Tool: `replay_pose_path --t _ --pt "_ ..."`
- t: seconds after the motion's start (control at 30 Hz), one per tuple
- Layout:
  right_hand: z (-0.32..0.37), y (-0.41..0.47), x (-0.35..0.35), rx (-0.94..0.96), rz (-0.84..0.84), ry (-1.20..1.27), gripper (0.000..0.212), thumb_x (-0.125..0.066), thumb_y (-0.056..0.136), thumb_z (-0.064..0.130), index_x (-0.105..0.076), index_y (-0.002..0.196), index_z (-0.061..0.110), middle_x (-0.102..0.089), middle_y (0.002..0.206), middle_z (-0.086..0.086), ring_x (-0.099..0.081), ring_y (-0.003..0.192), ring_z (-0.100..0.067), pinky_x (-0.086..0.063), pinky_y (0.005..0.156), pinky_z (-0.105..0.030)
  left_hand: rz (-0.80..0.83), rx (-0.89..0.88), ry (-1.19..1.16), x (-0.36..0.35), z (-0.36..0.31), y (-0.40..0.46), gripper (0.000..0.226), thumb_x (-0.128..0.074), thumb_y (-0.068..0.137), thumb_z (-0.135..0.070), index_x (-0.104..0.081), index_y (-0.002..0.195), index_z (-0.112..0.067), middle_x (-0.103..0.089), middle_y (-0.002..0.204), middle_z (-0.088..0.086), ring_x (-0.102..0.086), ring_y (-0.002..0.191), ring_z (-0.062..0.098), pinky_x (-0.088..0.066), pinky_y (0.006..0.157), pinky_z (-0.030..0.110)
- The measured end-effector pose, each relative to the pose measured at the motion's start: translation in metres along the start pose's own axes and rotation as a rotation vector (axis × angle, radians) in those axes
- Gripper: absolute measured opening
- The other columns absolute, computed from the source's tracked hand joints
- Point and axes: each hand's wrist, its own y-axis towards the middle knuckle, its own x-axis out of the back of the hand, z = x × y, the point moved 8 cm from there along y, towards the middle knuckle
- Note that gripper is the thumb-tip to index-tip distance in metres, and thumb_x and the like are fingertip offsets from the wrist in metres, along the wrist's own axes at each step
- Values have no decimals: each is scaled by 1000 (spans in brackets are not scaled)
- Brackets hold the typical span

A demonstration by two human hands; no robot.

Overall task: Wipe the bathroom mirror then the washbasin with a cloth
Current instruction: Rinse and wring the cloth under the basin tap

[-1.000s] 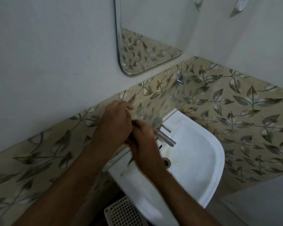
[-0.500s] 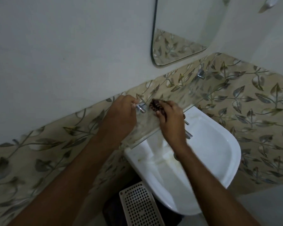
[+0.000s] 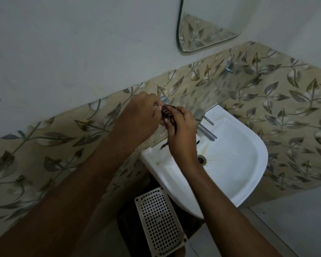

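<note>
Leaf-patterned tiles surround the washbasin [image 3: 230,164], under the mirror [image 3: 208,25]. Both hands, left hand [image 3: 137,115] and right hand [image 3: 182,130], pinch a small dark cloth [image 3: 166,113] with curled fingers above the basin's back edge. Stains in the basin suggest its wiping is still left; the mirror's condition is unclear.

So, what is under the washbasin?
Under the washbasin stands a white basket with many holes, with something dark beside it. The basin and the right arm cover the rest, so no pipe shows.

Glass shelf [image 3: 156,139] fixed to leaf-patterned tile wall [image 3: 285,101], along washbasin's [image 3: 248,175] back edge. Chrome tap [image 3: 206,130] stands at basin's back rim, spout over bowl. Perforated white basket [image 3: 159,223] on floor below.
</note>
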Motion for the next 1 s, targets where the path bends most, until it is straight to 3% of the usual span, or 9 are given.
replay_pose_path --t 0.17,0.27,0.33,0.5,0.63,0.73,0.8,0.87,1.0 --pt "45 -39 -14 234 74 168 20 -61 91 2 -69 110 -1 -63 110 -14 -54 102 -13 -42 94 -17 45 19 1 -7 3 -2 20 -53 96 -22 -67 109 -16 -61 111 9 -56 103 22 -42 84 30" --pt "64 -77 -22 296 136 223 20 -57 97 8 -68 109 -3 -61 115 -18 -53 109 -26 -46 96 -37 63 -6 -20 -9 -1 -4 21 -53 97 -21 -68 108 -14 -62 108 11 -59 97 24 -48 84 36" --pt "59 -90 -14 278 149 322 23 -57 98 9 -65 118 1 -60 125 -13 -53 118 -22 -43 102 -32 61 -16 -47 -8 -1 -8 19 -54 97 -21 -69 106 -14 -61 100 7 -58 90 21 -48 80 35" --pt "-12 -105 8 -446 -53 740 23 -56 99 28 -67 118 36 -70 119 6 -64 115 -16 -51 101 -39 -27 86 -70 -1 17 -10 16 -55 97 -23 -69 104 -18 -57 95 -3 -48 79 8 -33 66 17" --pt "-43 -106 -35 -1006 -74 1325 30 -48 104 25 -66 125 13 -72 121 -8 -66 117 -27 -49 105 -45 24 79 -121 -21 9 -15 13 -56 95 -19 -68 102 -18 -58 96 -3 -49 77 4 -35 66 13" --pt "-23 -86 -58 -1046 125 1553 44 -50 99 34 -62 131 7 -65 131 -15 -61 124 -30 -44 110 -45 21 65 -114 -31 7 -17 12 -57 95 -21 -67 102 -20 -58 96 -2 -53 87 11 -42 77 24" --pt "-16 -74 -63 -1055 194 1643 50 -51 96 38 -61 133 6 -65 130 -14 -64 118 -28 -53 100 -39 11 61 -100 -32 7 -15 13 -56 95 -21 -67 103 -20 -58 97 -1 -53 89 13 -42 80 26" --pt "-16 -64 -62 -1084 201 1709 48 -44 102 39 -63 129 5 -69 123 -15 -70 104 -26 -60 82 -34 19 60 -85 -33 9 -15 13 -56 96 -22 -66 103 -20 -57 96 -2 -50 89 12 -38 79 24" --pt "-52 -31 -47 -1081 7 1763 63 -37 102 54 -60 131 3 -67 127 -19 -65 114 -31 -54 93 -41 27 76 -81 -31 14 -16 14 -57 96 -20 -67 105 -19 -54 96 -3 -47 81 6 -35 68 14"
